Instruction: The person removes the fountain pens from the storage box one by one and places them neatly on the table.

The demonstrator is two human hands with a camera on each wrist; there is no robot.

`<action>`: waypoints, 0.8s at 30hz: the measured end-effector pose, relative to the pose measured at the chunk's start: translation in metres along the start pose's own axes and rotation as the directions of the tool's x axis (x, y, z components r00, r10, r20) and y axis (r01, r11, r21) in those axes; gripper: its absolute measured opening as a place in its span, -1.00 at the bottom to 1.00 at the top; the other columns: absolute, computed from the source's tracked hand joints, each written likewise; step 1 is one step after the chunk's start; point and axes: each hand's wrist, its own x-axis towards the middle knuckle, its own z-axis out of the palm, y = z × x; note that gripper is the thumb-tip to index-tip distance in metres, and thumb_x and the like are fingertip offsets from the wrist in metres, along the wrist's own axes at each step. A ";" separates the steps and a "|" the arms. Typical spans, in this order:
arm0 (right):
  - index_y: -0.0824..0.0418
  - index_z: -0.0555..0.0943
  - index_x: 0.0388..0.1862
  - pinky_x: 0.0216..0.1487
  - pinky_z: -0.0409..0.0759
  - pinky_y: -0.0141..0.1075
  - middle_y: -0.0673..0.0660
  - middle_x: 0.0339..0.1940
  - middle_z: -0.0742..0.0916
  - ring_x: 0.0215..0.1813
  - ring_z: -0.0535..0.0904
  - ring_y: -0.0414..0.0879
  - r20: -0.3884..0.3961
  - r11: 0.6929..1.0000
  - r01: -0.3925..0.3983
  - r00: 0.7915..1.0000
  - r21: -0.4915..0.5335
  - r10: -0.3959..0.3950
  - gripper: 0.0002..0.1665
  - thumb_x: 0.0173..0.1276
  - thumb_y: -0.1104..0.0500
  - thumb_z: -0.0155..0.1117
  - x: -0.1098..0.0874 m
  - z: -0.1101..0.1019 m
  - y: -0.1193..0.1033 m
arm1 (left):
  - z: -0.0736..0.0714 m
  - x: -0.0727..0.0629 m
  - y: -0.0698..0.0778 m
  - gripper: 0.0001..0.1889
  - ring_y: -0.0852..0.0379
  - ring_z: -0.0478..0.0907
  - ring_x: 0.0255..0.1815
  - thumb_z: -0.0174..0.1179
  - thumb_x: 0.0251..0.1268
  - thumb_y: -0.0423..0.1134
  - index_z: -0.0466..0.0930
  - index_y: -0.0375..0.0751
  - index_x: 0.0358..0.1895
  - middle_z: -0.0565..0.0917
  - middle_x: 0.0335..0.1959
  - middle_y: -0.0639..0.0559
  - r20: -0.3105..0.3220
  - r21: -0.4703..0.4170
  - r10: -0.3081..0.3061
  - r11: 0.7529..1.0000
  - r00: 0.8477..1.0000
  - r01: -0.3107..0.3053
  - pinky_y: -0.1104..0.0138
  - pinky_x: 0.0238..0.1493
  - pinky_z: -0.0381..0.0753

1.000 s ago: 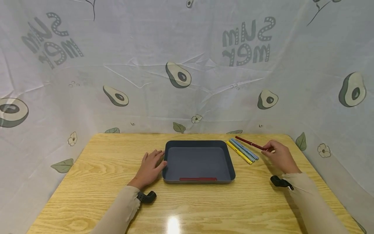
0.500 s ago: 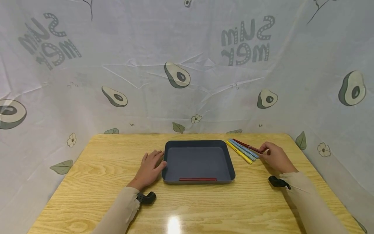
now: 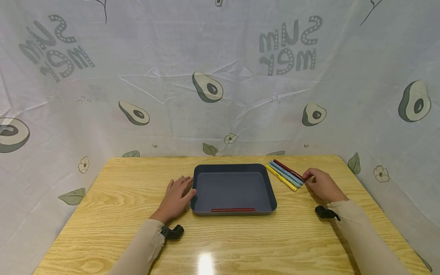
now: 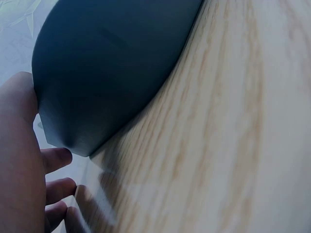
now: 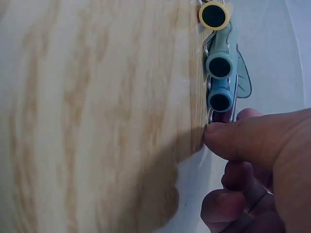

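Note:
My right hand (image 3: 323, 185) pinches the near end of a dark red pen (image 3: 288, 169) between thumb and fingertips. That pen lies on the table along the right side of a blue pen (image 3: 286, 172). In the right wrist view, the thumb covers the red pen's end, beside the round ends of the blue pen, a pale green pen (image 5: 219, 66) and a yellow pen (image 5: 214, 15). My left hand (image 3: 175, 198) rests at the left wall of a dark grey tray (image 3: 233, 189), fingers extended and thumb against the rim. Another red pen (image 3: 233, 209) lies along the tray's near side.
The tray stands mid-table on a light wood-grain table (image 3: 137, 183), left of the pens. Behind the table hangs a pale cloth (image 3: 165, 114) printed with avocados, which also runs along both sides. Black wrist cameras sit on both sleeves.
My right hand has moved left and brought the dark red pen down from an angle above the others to lie beside the blue pen. My left hand and the tray have stayed in place.

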 end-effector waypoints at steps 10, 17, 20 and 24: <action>0.25 0.64 -0.08 -0.32 0.53 -0.22 0.16 -0.19 0.73 -0.32 0.52 -0.06 -0.001 1.000 -0.031 1.000 0.007 0.031 -0.88 0.45 0.37 0.28 -0.001 -0.006 -0.002 | -0.001 0.002 0.003 -0.35 -0.26 0.06 0.66 0.00 0.64 0.12 0.30 -0.20 0.58 0.30 0.57 -0.26 0.016 0.005 -0.016 1.000 1.000 0.016 -0.21 0.63 -0.31; 0.28 0.62 -0.01 -0.38 0.48 -0.24 0.20 -0.14 0.72 -0.33 0.47 -0.04 -0.001 1.000 -0.028 1.000 0.000 0.028 -0.85 0.49 0.36 0.23 -0.003 -0.010 -0.009 | 0.000 0.002 0.004 -0.35 -0.26 0.05 0.66 0.01 0.64 0.10 0.30 -0.21 0.58 0.31 0.57 -0.26 0.019 0.003 -0.018 1.000 1.000 0.018 -0.20 0.63 -0.32; 0.30 0.62 0.03 -0.40 0.47 -0.24 0.22 -0.10 0.72 -0.34 0.47 -0.05 -0.015 1.000 -0.004 1.000 -0.021 0.004 -0.82 0.49 0.35 0.25 -0.004 -0.012 -0.013 | 0.000 0.001 0.004 -0.35 -0.26 0.05 0.66 0.02 0.63 0.10 0.31 -0.22 0.58 0.31 0.56 -0.27 0.016 0.000 -0.018 1.000 1.000 0.018 -0.20 0.63 -0.31; 0.32 0.62 0.05 -0.41 0.46 -0.25 0.22 -0.10 0.72 -0.35 0.48 -0.06 -0.046 0.999 0.031 0.998 -0.040 -0.033 -0.79 0.47 0.33 0.30 -0.005 -0.014 -0.021 | 0.002 -0.001 0.003 -0.35 -0.27 0.06 0.65 0.02 0.63 0.09 0.31 -0.22 0.57 0.32 0.56 -0.27 0.011 -0.001 -0.020 1.000 1.000 0.020 -0.21 0.63 -0.31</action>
